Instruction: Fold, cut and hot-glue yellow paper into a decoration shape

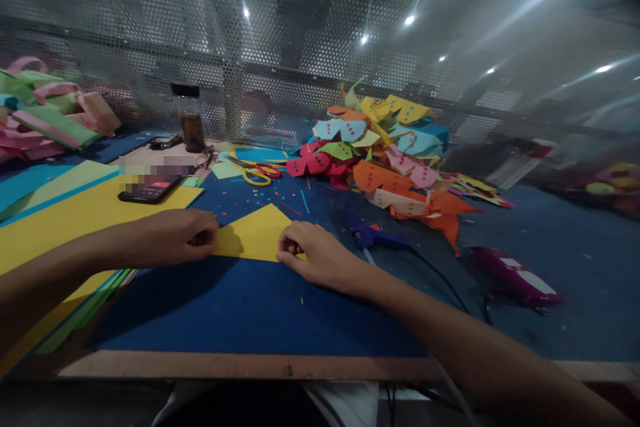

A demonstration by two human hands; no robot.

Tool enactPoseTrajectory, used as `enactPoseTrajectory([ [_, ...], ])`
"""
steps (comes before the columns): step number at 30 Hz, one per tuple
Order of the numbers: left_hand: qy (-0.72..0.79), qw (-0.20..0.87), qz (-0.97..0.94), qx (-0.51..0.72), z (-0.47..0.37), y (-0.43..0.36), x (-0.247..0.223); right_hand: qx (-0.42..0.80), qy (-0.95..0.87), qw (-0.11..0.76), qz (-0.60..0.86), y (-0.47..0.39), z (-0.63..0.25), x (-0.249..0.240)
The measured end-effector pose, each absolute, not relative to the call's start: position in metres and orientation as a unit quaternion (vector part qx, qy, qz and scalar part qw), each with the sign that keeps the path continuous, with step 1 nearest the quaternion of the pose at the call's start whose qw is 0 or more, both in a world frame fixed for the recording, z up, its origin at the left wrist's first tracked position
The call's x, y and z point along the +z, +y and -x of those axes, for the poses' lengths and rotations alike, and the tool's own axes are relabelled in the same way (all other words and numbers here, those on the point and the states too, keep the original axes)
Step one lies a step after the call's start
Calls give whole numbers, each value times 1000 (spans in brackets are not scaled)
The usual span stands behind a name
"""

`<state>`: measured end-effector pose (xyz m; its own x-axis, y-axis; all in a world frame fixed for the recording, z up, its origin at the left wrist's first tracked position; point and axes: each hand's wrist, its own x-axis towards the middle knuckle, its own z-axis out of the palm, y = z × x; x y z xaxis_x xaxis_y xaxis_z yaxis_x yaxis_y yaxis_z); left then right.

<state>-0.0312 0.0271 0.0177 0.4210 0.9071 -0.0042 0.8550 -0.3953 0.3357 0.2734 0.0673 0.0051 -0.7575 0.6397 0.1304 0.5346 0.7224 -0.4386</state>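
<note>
A folded yellow paper [255, 235], triangular with its point away from me, lies on the blue tabletop [240, 313]. My left hand [185, 235] is closed at the paper's left corner, its fingers curled under and partly hidden. At the right corner, my right hand [315, 252] is also closed, with thumb and fingertips pinching the paper. Beyond the paper are scissors [257, 177] with yellow and red handles and scattered paper scraps. A blue glue gun [373, 235] with a dark cord lies right of my right hand.
Colourful dotted paper cut-outs [387, 147] are heaped at the back. Large yellow sheets [100, 203] lie left, with a phone [155, 185] on them. A dark-capped bottle [191, 121] stands behind. Pink and green paper pieces [55, 113] fill the far left. A purple case [515, 277] lies right.
</note>
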Motion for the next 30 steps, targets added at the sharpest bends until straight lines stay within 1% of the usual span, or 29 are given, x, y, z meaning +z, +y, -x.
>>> enactPoseTrajectory([
  [3,529,158,-832,55,29,26,20,191,-919,139,315,67,-273,6],
  [10,535,172,-825,63,31,27,19,187,-920,133,318,67,-273,7],
  [18,534,161,-830,16,27,25,27,189,-919,134,318,66,-273,6],
  [30,520,208,-828,29,39,31,20,187,-920,131,320,66,-273,6],
])
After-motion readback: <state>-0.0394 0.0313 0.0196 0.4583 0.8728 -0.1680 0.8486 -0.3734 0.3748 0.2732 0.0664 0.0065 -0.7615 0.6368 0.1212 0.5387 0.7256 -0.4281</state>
